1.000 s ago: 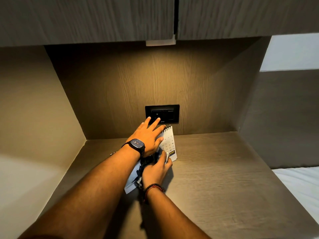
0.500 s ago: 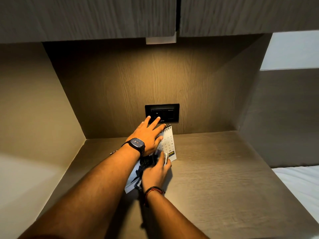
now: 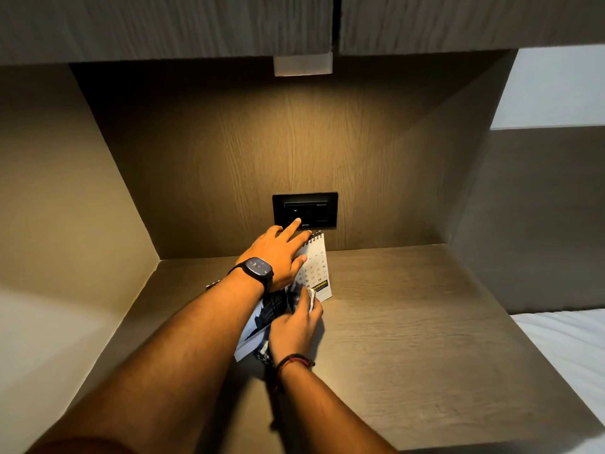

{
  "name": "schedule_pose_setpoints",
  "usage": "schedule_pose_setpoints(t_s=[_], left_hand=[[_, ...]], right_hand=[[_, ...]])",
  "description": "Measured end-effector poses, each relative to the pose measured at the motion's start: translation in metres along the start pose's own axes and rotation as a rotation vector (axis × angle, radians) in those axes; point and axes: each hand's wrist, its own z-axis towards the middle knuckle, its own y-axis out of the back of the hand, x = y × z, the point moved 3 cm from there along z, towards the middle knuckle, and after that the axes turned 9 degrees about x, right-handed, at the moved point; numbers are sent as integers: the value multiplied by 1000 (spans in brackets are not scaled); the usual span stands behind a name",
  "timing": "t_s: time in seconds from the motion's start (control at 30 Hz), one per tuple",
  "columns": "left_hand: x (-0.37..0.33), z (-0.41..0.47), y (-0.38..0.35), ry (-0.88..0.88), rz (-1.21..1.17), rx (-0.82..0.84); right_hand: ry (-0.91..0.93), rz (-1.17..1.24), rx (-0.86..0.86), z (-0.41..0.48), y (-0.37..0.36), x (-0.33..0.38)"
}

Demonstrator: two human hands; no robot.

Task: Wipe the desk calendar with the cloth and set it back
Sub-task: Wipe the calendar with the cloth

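Note:
A small white spiral-bound desk calendar (image 3: 317, 269) stands on the wooden desk (image 3: 409, 322) near the back wall. My left hand (image 3: 276, 257), with a dark watch on the wrist, rests flat on the calendar's top and left side, fingers spread, steadying it. My right hand (image 3: 296, 326) holds a bunched dark patterned cloth (image 3: 276, 308) against the calendar's lower front. A pale flat sheet or page (image 3: 248, 342) lies under the cloth and my right hand; what it belongs to is unclear.
A black socket and switch panel (image 3: 305, 210) sits in the back wall just behind the calendar. Overhead cabinets (image 3: 196, 24) hang above, with a small light (image 3: 303, 64) under them. Side walls enclose the niche. A white bed (image 3: 569, 348) lies at the right.
My right hand with the cloth has shifted slightly on the calendar's lower front. My left hand has stayed pressed on the calendar's top.

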Motion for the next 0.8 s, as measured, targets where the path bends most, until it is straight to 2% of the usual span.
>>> schedule_pose_setpoints(t_s=[0.27, 0.4, 0.57, 0.67, 0.8], left_hand=[[-1, -2, 2, 0, 17, -44], [-1, -3, 2, -18, 32, -61], [-2, -3, 4, -42, 70, -85], [-4, -4, 5, -60, 89, -99], [-2, -3, 4, -59, 88, -89]], right_hand=[[83, 3, -10, 0, -3, 1], [-10, 69, -61, 7, 1, 1], [81, 37, -30, 3, -4, 0], [63, 73, -71, 8, -1, -1], [89, 24, 9, 8, -3, 1]])
